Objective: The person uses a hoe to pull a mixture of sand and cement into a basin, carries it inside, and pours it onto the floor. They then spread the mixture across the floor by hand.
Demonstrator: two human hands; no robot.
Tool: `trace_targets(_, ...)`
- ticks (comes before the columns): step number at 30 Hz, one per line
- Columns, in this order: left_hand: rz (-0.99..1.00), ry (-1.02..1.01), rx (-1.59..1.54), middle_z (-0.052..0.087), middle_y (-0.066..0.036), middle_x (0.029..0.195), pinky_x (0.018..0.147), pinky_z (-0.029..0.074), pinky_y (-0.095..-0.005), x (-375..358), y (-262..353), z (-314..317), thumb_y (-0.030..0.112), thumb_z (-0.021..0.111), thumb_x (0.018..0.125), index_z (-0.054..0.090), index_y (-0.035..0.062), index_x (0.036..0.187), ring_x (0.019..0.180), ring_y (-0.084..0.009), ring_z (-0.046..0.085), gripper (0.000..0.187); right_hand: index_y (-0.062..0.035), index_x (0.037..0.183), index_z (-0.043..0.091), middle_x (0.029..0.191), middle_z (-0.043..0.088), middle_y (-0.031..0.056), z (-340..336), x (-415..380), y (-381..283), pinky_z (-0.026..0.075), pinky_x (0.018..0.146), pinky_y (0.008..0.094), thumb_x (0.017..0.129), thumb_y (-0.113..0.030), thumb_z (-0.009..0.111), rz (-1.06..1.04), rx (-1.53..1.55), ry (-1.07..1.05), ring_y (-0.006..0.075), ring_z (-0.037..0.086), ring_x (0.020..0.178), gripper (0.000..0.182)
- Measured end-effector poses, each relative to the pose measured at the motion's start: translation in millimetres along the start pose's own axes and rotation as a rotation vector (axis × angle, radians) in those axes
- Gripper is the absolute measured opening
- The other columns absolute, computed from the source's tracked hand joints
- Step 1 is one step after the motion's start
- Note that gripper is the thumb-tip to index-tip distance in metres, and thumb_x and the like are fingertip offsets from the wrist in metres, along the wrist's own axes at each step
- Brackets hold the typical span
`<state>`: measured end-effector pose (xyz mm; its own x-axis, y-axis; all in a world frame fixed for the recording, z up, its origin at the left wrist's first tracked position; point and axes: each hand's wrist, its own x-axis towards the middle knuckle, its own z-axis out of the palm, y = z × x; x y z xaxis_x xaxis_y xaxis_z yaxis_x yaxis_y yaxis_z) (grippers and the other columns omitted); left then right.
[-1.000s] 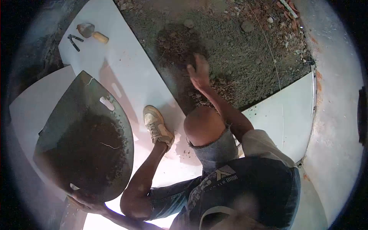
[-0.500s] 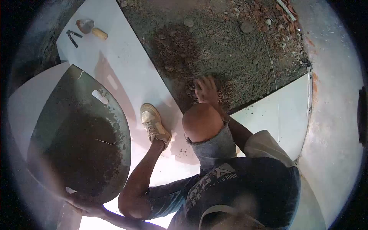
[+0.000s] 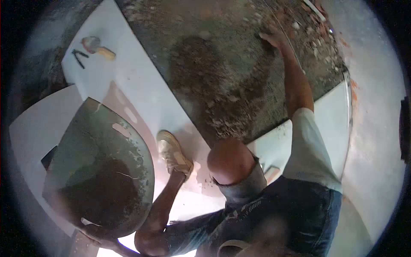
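— What's the ground like here?

— White floor tiles [image 3: 141, 92] run from the upper left of the frame down to the lower middle, and beside them lies a bed of gritty mortar [image 3: 222, 73] filling the top centre, with rubble and brick bits toward the upper right. A darker, damper patch sits in the middle of that bed.

— Where are the person's hands?

— The right hand [image 3: 274, 37] is stretched far out to the upper right of the frame, lying on the mortar near a thin string line [image 3: 286, 32]. It's blurred, so I cannot tell whether the fingers are spread or curled. The left hand [image 3: 100, 234] is at the bottom left, fingers wrapped around the lower rim of a metal pan [image 3: 92, 145].

— What's in the pan?

— Dark wet mix, pooled in its lower half. The pan is tilted up on the tiles at the left of the frame.

— Anything else lying about?

— A trowel [image 3: 96, 46] with a pale wooden handle and dark pliers [image 3: 78, 58] just beside it, on the tile at the upper left. The person's shoe [image 3: 173, 153] is planted on the tile at centre, the bare knee [image 3: 229, 160] just right of it.
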<state>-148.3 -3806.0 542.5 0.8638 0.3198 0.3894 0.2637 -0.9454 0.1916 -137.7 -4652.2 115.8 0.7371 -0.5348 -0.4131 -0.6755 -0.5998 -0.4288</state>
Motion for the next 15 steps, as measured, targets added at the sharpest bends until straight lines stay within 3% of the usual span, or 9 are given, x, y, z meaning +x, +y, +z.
trace_targets(4, 0.034, -0.048, 0.114, 0.047, -0.021, 0.144, 0.092, 0.055, -0.0419, -6, -42, -15, 0.045, 0.035, 0.103, 0.041, -0.0003, 0.146, 0.121, -0.0282, 0.058, 0.063, -0.0153, 0.154, 0.032, 0.148, 0.047, 0.0164, 5, -6, -11, 0.042, 0.107, 0.0538, 0.082, -0.06, 0.072, 0.116, -0.129, 0.039, 0.0383, 0.047, 0.133, 0.094)
trace_targets(5, -0.104, -0.02, 0.015, 0.044, -0.02, 0.146, 0.097, 0.051, -0.0428, -6, -25, -13, 0.046, 0.034, 0.104, 0.04, 0.0003, 0.147, 0.125, -0.029, 0.055, 0.063, -0.0143, 0.154, 0.031, 0.147, 0.048, 0.0169, 25, 15, 22, 0.043, 0.105, 0.0529, 0.082, -0.056, 0.074, 0.264, -0.17, 0.042, 0.0372, 0.047, 0.133, 0.094)
trace_targets(6, -0.239, 0.021, -0.087, 0.042, -0.02, 0.149, 0.101, 0.048, -0.0436, -6, -8, -11, 0.046, 0.034, 0.104, 0.04, 0.0008, 0.148, 0.13, -0.0297, 0.051, 0.063, -0.0123, 0.151, 0.035, 0.145, 0.05, 0.0167, 40, 37, 49, 0.045, 0.103, 0.051, 0.083, -0.053, 0.075, 0.217, -0.091, 0.062, 0.0358, 0.049, 0.132, 0.089)
trace_targets(8, -0.032, 0.053, 0.086, 0.041, -0.02, 0.15, 0.105, 0.045, -0.0433, -6, -13, -13, 0.046, 0.036, 0.104, 0.039, 0.0012, 0.148, 0.133, -0.0299, 0.048, 0.064, -0.0064, 0.137, 0.045, 0.138, 0.056, 0.0149, 55, 62, 73, 0.049, 0.097, 0.0443, 0.086, -0.042, 0.075, 0.077, -0.094, 0.132, 0.0321, 0.054, 0.127, 0.069)
trace_targets(9, -0.071, 0.076, 0.005, 0.04, -0.02, 0.151, 0.107, 0.043, -0.0436, -11, -14, -18, 0.047, 0.037, 0.103, 0.039, 0.0014, 0.148, 0.135, -0.0303, 0.046, 0.064, -0.0025, 0.127, 0.051, 0.133, 0.059, 0.0133, 59, 62, 71, 0.052, 0.094, 0.0395, 0.088, -0.035, 0.074, -0.016, -0.178, 0.195, 0.0297, 0.057, 0.123, 0.056)
trace_targets(11, -0.154, 0.11, -0.121, 0.04, -0.02, 0.151, 0.11, 0.041, -0.0442, -8, 2, -15, 0.049, 0.038, 0.102, 0.04, 0.0018, 0.148, 0.137, -0.0309, 0.043, 0.066, -0.0023, 0.128, 0.05, 0.135, 0.058, 0.0147, 73, 61, 62, 0.052, 0.094, 0.04, 0.09, -0.033, 0.071, 0.024, -0.295, 0.162, 0.0307, 0.056, 0.123, 0.053)
trace_targets(15, -0.232, 0.147, -0.169, 0.04, -0.019, 0.151, 0.11, 0.041, -0.0443, -6, 16, -16, 0.05, 0.039, 0.102, 0.04, 0.0021, 0.148, 0.137, -0.0308, 0.043, 0.066, -0.0043, 0.136, 0.043, 0.136, 0.056, 0.018, 68, 42, 7, 0.05, 0.097, 0.044, 0.093, -0.034, 0.066, 0.123, -0.252, 0.049, 0.0334, 0.055, 0.124, 0.057)
